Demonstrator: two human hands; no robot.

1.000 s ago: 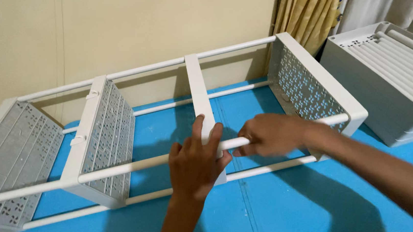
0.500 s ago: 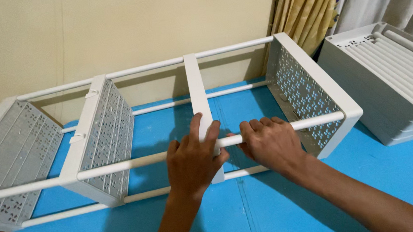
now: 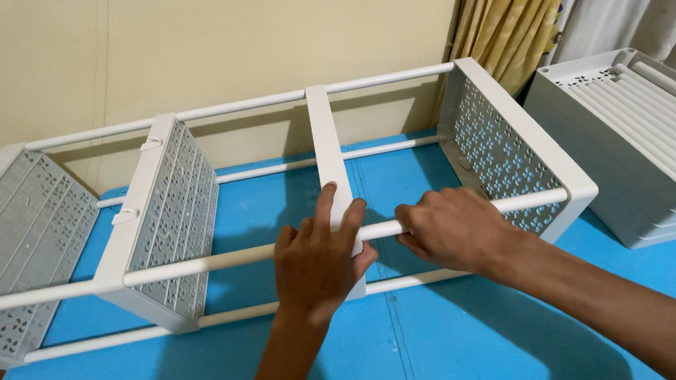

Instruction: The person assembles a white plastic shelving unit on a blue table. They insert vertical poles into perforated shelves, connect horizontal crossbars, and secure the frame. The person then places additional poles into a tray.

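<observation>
- Change since the earlier frames: the right hand (image 3: 452,229) has rolled from a side-on pinch to a full overhand wrap on the near upper rod (image 3: 223,260); the left hand (image 3: 318,265) has kept its place, and the whole rack (image 3: 504,149) has shifted a little in view.
- Rack: a white plastic shelving frame lying on its side on the blue floor mat (image 3: 462,341), long axis running left to right, its far rods close to the cream wall (image 3: 261,35).
- Left hand: laid flat over the joint where the narrow white crossbar (image 3: 326,147) meets the near upper rod, fingers (image 3: 325,207) spread narrow and pressed on the bar, not curled round it.
- Right hand: fingers closed round the same rod, just right of the crossbar.
- Step in hand, as judged: seating or adjusting the crossbar on the rod. The next move probably calls for steady pressure at the joint while the rod is held from turning.
- Perforated panels: three grey-white ones, at far left (image 3: 14,264), left of centre (image 3: 172,227) and right (image 3: 496,153).
- Surroundings: a stack of spare trays (image 3: 640,150) holding loose rods stands at right, well apart from the hands; yellow curtains (image 3: 512,7) hang behind it.
- Obstructions: the near lower rod (image 3: 409,279) passes beneath the forearms; nothing else crowds the joint.
</observation>
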